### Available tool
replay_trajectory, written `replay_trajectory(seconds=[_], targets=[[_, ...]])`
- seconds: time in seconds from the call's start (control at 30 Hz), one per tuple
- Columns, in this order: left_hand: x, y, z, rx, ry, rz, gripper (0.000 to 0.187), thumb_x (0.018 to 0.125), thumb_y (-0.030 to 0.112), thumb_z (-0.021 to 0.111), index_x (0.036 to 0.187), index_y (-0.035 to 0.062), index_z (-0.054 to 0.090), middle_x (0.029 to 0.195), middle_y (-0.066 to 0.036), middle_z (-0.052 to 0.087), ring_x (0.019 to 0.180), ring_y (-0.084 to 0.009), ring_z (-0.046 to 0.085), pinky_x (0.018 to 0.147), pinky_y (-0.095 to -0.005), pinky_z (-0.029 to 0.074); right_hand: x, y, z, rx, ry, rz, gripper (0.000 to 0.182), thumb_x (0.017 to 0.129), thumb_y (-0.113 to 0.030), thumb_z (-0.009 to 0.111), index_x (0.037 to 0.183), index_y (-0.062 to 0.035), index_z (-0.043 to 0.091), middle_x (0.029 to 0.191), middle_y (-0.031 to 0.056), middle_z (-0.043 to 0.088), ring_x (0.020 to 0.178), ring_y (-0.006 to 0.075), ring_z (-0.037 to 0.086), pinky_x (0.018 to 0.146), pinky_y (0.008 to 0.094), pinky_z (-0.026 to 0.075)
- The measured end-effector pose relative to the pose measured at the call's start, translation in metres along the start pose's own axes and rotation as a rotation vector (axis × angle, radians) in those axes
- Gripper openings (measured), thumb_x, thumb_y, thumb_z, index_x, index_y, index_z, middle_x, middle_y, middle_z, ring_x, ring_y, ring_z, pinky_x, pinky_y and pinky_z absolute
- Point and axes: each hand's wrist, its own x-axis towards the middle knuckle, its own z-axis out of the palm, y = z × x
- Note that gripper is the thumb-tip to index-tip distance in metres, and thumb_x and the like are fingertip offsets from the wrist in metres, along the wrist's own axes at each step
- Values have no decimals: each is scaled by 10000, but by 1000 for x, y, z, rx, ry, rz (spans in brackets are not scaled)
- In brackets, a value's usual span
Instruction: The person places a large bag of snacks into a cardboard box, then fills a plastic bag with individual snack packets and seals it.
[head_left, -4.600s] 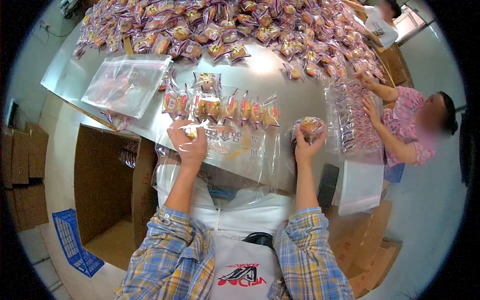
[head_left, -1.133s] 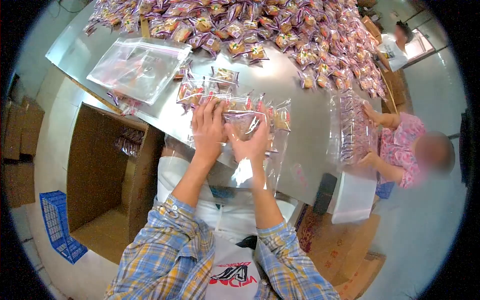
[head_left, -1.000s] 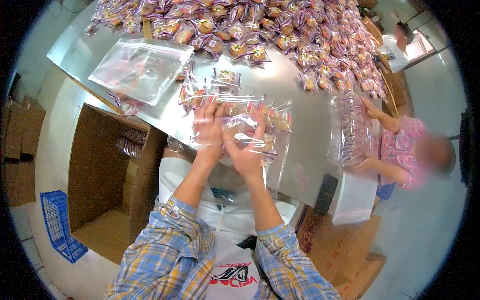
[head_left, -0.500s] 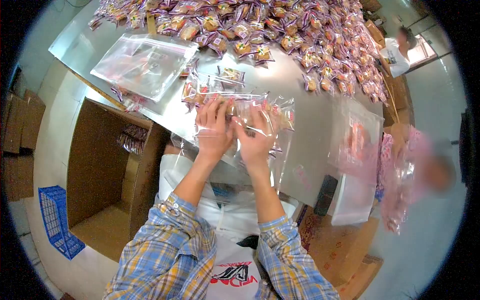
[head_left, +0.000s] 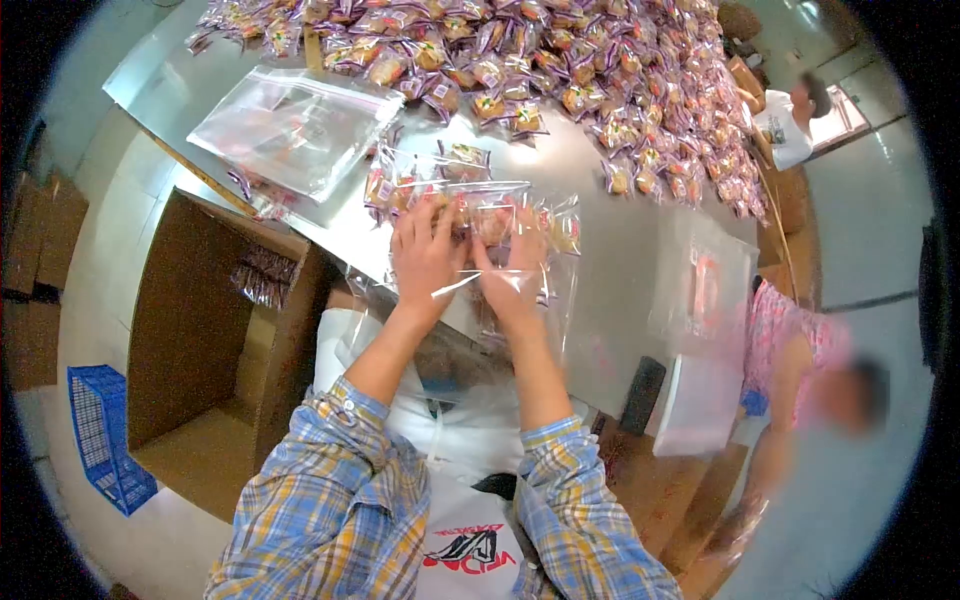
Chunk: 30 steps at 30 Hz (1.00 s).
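Observation:
A large clear plastic bag [head_left: 562, 300] lies at the near table edge, its loose end hanging toward my lap. My left hand [head_left: 428, 260] is inside it, with curved fingers closed over small wrapped buns [head_left: 488, 222]. Beside it, my right hand [head_left: 514, 275] grips the same cluster from the right, its thumb near the left hand. Clear film crosses both wrists. One more wrapped bun [head_left: 465, 158] lies just beyond the bag. The palms and part of the buns are hidden.
A heap of wrapped buns [head_left: 590, 100] covers the far table. Flat bags [head_left: 290, 130] lie left, more bags [head_left: 705, 270] right. An open carton [head_left: 190, 330] and a blue crate [head_left: 105, 440] stand left. A person in pink [head_left: 790, 330] is at right, another person [head_left: 785, 125] farther back.
Both hands stay over the buns with only slight shifts, and the bag's film has moved around them. The person in pink has lowered an arm with a clear wrapper toward the cartons.

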Motion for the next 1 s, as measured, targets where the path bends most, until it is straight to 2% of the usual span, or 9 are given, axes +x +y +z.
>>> replay_trajectory(seconds=[0.1, 0.23, 0.37, 0.47, 0.67, 0.8, 0.9, 0.97, 1.0], targets=[[5, 3, 1, 61, 4, -22, 536, 787, 209, 788, 1304, 113, 682, 1320, -79, 594, 1293, -280, 516, 1101, -457, 370, -4, -3, 4, -30, 45, 18, 476, 825, -163, 802, 1264, -72, 642, 1394, 154, 606, 1326, 368, 538, 1102, 515, 399], [20, 2, -2, 122, -28, 26, 444, 790, 192, 753, 1228, 170, 680, 1250, -55, 609, 1197, -303, 547, 977, -502, 401, -3, 0, 2, -83, 67, -24, 482, 833, -179, 790, 1274, -65, 636, 1354, 166, 617, 1301, 388, 537, 1100, 530, 398], [29, 6, -9, 276, -65, 43, 518, 708, 276, 814, 1200, 179, 682, 1200, -81, 634, 1133, -275, 571, 893, -490, 406, -8, 1, 5, -99, 66, 17, 505, 841, -134, 773, 1312, -35, 620, 1242, 210, 628, 1249, 407, 569, 1166, 535, 355], [34, 5, -9, 230, -33, 49, 476, 715, 291, 800, 1162, 177, 684, 1154, -64, 628, 1102, -270, 577, 891, -491, 411, -10, 13, 15, -151, 61, 9, 433, 846, -206, 769, 1260, -133, 666, 1307, 154, 585, 1332, 371, 520, 1103, 564, 400], [30, -3, -9, 226, -43, 52, 378, 745, 259, 753, 1103, 164, 676, 1089, -41, 614, 1050, -265, 586, 885, -482, 419, -6, 7, 15, -270, 11, 92, 514, 864, -209, 738, 1368, -172, 642, 1297, 200, 577, 1341, 442, 486, 1119, 599, 369], [32, 1, -16, 203, 21, 102, 376, 769, 222, 740, 1133, 152, 675, 1123, -60, 624, 1063, -276, 590, 882, -451, 432, 16, -12, 9, -284, -213, 102, 542, 887, -287, 718, 1407, -172, 618, 1313, 184, 598, 1305, 467, 496, 1115, 626, 356], [24, -4, -10, 250, -7, 191, 425, 849, 169, 661, 1263, 72, 655, 1228, -109, 633, 1217, -305, 569, 1039, -480, 415, 17, -8, 4, -408, -275, 12, 573, 897, -357, 693, 1433, -180, 597, 1284, 133, 616, 1294, 451, 504, 1105, 656, 344], [23, -8, 1, 274, 30, 276, 474, 893, 152, 611, 1343, 3, 614, 1326, -139, 618, 1333, -311, 523, 1186, -489, 332, 15, -5, 4, -459, -177, -70, 525, 872, -323, 718, 1366, -166, 639, 1264, 148, 614, 1209, 424, 547, 1054, 609, 389], [27, -8, 2, 273, -32, 278, 477, 893, 152, 612, 1348, 5, 610, 1341, -136, 615, 1338, -309, 520, 1194, -488, 323, 15, -6, 4, -482, -132, -116, 501, 859, -306, 731, 1333, -159, 660, 1255, 156, 613, 1166, 411, 568, 1029, 586, 411]])
